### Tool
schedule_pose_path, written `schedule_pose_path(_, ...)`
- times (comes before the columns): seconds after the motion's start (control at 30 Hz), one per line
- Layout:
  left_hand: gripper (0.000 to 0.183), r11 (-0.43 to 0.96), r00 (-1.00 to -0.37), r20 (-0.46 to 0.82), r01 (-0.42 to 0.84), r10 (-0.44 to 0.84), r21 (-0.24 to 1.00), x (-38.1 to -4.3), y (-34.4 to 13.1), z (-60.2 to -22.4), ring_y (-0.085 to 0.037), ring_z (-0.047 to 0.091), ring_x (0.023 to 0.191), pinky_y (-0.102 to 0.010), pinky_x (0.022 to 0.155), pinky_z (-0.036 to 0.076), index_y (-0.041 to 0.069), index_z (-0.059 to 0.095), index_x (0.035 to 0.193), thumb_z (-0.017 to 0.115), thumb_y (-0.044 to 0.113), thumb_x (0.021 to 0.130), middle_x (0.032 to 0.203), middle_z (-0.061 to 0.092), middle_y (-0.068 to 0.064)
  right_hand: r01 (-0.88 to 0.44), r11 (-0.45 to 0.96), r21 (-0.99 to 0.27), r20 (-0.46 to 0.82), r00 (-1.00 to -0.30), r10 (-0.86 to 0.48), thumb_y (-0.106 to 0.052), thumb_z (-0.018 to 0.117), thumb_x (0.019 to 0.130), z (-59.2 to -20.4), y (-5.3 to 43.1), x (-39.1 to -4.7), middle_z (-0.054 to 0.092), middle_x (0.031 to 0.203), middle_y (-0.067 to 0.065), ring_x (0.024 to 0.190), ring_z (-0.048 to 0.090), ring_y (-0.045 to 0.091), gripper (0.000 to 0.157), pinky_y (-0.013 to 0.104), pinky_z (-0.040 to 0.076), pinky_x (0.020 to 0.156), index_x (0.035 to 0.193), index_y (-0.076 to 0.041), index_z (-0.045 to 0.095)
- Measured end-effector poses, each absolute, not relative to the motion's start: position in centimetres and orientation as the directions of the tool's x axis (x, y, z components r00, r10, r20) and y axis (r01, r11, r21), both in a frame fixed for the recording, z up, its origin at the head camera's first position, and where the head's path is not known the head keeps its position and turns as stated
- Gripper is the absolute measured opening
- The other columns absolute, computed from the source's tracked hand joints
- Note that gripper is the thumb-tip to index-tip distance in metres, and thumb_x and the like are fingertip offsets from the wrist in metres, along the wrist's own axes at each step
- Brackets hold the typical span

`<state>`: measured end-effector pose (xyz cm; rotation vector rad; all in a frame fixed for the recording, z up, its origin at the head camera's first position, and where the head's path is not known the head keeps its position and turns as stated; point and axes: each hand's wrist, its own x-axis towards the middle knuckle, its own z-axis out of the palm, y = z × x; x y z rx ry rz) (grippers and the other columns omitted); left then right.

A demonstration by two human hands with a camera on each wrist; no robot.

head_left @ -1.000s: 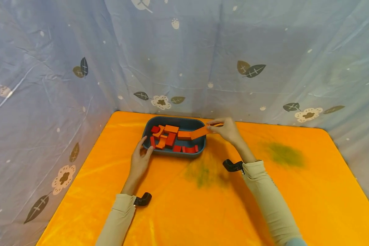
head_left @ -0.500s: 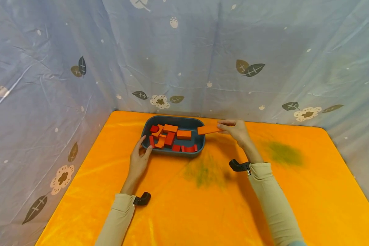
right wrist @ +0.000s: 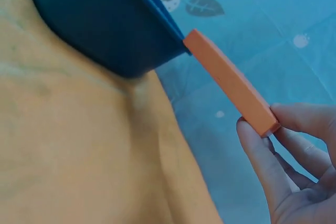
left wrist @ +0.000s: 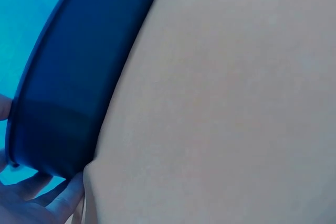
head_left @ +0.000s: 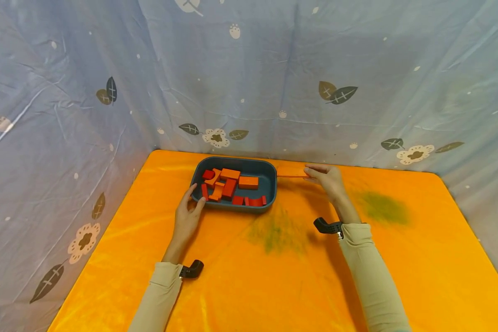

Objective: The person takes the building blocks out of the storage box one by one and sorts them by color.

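Observation:
In the head view, a dark blue plastic bin [head_left: 238,208] stands near the back of the orange cloth, with several red and orange blocks inside at its left and middle. My left hand [head_left: 186,214] holds the bin's left end, thumb at the near corner and fingers along the side. My right hand [head_left: 329,182] pinches one end of a long orange block [head_left: 291,172], just right of the bin. In the right wrist view, the block [right wrist: 226,77] is tilted, its far end at the bin's rim [right wrist: 157,9]; whether they touch, I cannot tell.
An orange cloth [head_left: 249,276] with greenish patches covers the surface. Grey-blue curtains [head_left: 274,83] with leaf and flower prints hang behind it and on the left. Each forearm bears a black wrist camera [head_left: 192,269].
My right hand has drawn the orange block rightward out of the bin and turned it from slanting to nearly level. My left hand stays at the bin's left end.

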<state>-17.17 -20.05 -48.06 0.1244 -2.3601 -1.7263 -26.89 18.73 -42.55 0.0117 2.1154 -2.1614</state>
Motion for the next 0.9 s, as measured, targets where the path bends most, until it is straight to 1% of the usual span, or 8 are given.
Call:
schedule_pose_path(0.03, 0.054, 0.309, -0.974, 0.124, 0.060, -0.191, 0.949, -17.1, -20.1, -48.1, -0.032, 0.036, 0.139, -0.053, 0.103, 0.042, 0.013, 0.040, 0.150, 0.058, 0.022, 0.100, 0.156, 0.032, -0.013, 0.101, -0.016, -0.995, -0.099, -0.992, -0.072, -0.007, 0.064, 0.095, -42.7, 18.8, -26.9, 0.063, 0.113, 0.008, 0.098, 0.068, 0.016, 0.047, 0.039, 0.048, 0.095, 0.132, 0.018, 0.050)
schedule_pose_path(0.13, 0.055, 0.305, -0.975, 0.124, 0.063, -0.186, 0.950, -17.1, -20.1, -48.1, -0.031, 0.035, 0.139, -0.053, 0.103, 0.042, 0.013, 0.040, 0.151, 0.058, 0.023, 0.100, 0.156, 0.032, -0.012, 0.133, -0.004, -0.991, -0.133, -0.989, -0.062, -0.007, 0.063, 0.095, -43.1, 19.0, -27.0, 0.057, 0.127, 0.024, 0.094, 0.069, 0.011, 0.048, 0.042, 0.045, 0.100, 0.134, 0.017, 0.048)
schedule_pose_path(0.2, 0.055, 0.303, -0.976, 0.121, 0.061, -0.184, 0.951, -17.1, -20.1, -48.2, -0.030, 0.035, 0.140, -0.052, 0.103, 0.042, 0.014, 0.039, 0.151, 0.058, 0.024, 0.100, 0.156, 0.031, -0.011, 0.152, 0.005, -0.988, -0.152, -0.987, -0.058, -0.007, 0.063, 0.095, -43.6, 19.1, -27.1, 0.050, 0.137, 0.030, 0.095, 0.069, 0.012, 0.049, 0.042, 0.045, 0.099, 0.135, 0.016, 0.047)
schedule_pose_path(0.27, 0.055, 0.302, -0.975, 0.119, 0.059, -0.185, 0.951, -17.1, -20.1, -48.2, -0.029, 0.035, 0.139, -0.052, 0.102, 0.043, 0.015, 0.040, 0.151, 0.058, 0.025, 0.100, 0.157, 0.031, -0.011, 0.155, 0.011, -0.988, -0.156, -0.986, -0.051, -0.006, 0.063, 0.095, -44.1, 19.2, -27.2, 0.047, 0.139, 0.032, 0.093, 0.070, 0.012, 0.048, 0.039, 0.048, 0.096, 0.134, 0.016, 0.048)
schedule_pose_path(0.4, 0.055, 0.301, -0.975, 0.117, 0.056, -0.187, 0.952, -17.0, -20.2, -48.3, -0.028, 0.036, 0.139, -0.051, 0.101, 0.044, 0.015, 0.040, 0.151, 0.058, 0.026, 0.100, 0.157, 0.031, -0.010, 0.149, 0.002, -0.989, -0.149, -0.988, -0.039, -0.001, 0.064, 0.093, -45.2, 19.4, -27.5, 0.060, 0.127, 0.026, 0.095, 0.071, 0.019, 0.045, 0.037, 0.052, 0.087, 0.131, 0.018, 0.050)
schedule_pose_path(0.53, 0.055, 0.300, -0.976, 0.118, 0.059, -0.185, 0.952, -17.1, -20.2, -48.3, -0.027, 0.034, 0.140, -0.051, 0.100, 0.044, 0.016, 0.040, 0.151, 0.058, 0.027, 0.100, 0.157, 0.031, -0.010, 0.149, 0.027, -0.989, -0.149, -0.989, -0.020, 0.001, 0.063, 0.093, -45.6, 19.4, -27.6, 0.069, 0.111, 0.012, 0.088, 0.072, 0.016, 0.043, 0.036, 0.054, 0.084, 0.129, 0.019, 0.051)
schedule_pose_path(0.77, 0.056, 0.304, -0.974, 0.125, 0.063, -0.190, 0.951, -17.2, -20.2, -48.3, -0.025, 0.030, 0.142, -0.051, 0.104, 0.041, 0.017, 0.040, 0.151, 0.058, 0.029, 0.100, 0.157, 0.031, -0.008, 0.121, 0.219, -0.968, -0.112, -0.992, 0.051, -0.003, 0.065, 0.093, -45.6, 18.9, -27.6, 0.060, 0.122, 0.032, 0.087, 0.072, 0.016, 0.037, 0.030, 0.055, 0.081, 0.123, 0.016, 0.059)
schedule_pose_path(0.9, 0.055, 0.297, -0.974, 0.119, 0.058, -0.191, 0.953, -17.3, -20.2, -48.3, -0.024, 0.030, 0.142, -0.049, 0.102, 0.042, 0.017, 0.040, 0.151, 0.058, 0.028, 0.100, 0.157, 0.031, -0.007, 0.122, 0.360, -0.925, -0.091, -0.991, 0.102, -0.008, 0.067, 0.092, -45.7, 18.7, -27.6, 0.063, 0.118, 0.030, 0.092, 0.071, 0.023, 0.032, 0.025, 0.056, 0.076, 0.118, 0.011, 0.066)
